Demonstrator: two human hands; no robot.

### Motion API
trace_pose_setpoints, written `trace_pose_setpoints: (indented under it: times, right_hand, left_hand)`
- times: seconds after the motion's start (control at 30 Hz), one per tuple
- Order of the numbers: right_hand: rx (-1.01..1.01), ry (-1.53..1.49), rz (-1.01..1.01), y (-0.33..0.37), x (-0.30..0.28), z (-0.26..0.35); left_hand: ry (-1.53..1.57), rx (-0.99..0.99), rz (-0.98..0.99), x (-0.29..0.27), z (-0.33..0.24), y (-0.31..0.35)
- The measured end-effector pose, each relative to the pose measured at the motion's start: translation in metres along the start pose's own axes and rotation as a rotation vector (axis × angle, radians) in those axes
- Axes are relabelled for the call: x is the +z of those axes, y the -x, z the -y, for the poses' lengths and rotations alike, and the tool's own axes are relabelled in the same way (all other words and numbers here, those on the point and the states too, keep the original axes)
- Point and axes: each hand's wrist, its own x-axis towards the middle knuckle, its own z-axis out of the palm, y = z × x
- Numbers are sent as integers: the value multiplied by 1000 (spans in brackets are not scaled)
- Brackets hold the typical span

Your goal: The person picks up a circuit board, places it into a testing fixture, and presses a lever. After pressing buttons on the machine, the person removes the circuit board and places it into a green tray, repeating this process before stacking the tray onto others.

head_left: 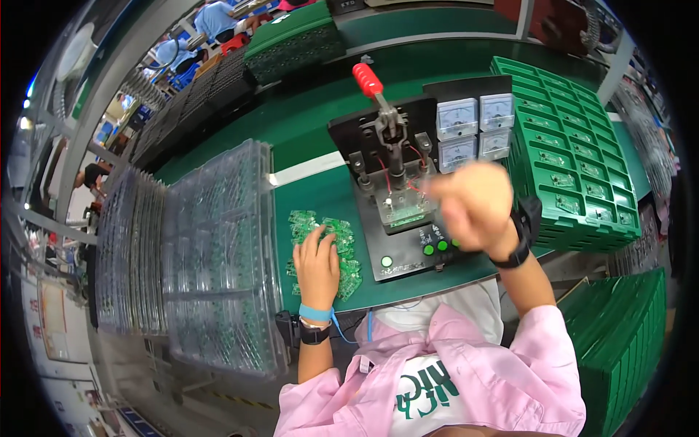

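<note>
My left hand (318, 266) rests with its fingers stretched out over a loose pile of small green circuit boards (349, 273). Just right of the pile stands a black test fixture (378, 251) with a toggle clamp (392, 124), its red handle (368, 80) pointing up. Under the clamp is a clear plate (400, 202) with red wires, and a green strip shows at its front edge. My right hand (477, 204), smeared by motion, hovers over the fixture's right side and hides part of it. Its fingers look bent; whether they hold anything cannot be seen.
Four-dial meter panel (459, 116) stands behind my right hand. Green compartment trays (582, 146) holding boards are stacked to the right. Clear plastic trays (218, 247) stand at the left. More green trays (619, 342) sit low at the right; a dark green crate (291, 44) lies across the back.
</note>
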Motion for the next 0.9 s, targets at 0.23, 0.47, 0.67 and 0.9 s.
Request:
trace_pose_setpoints:
  times: [0.23, 0.47, 0.67, 0.9]
  right_hand:
    - [153, 350, 860, 65, 23, 24]
    - [55, 394, 886, 54, 35, 25]
    - [42, 401, 797, 65, 29, 21]
    - [200, 239, 571, 53, -57, 47]
  left_hand:
    - [111, 137, 147, -19, -3, -12]
    - [148, 161, 6, -21, -7, -20]
    - [257, 411, -165, -27, -54, -43]
    - [210, 542, -31, 13, -104, -52]
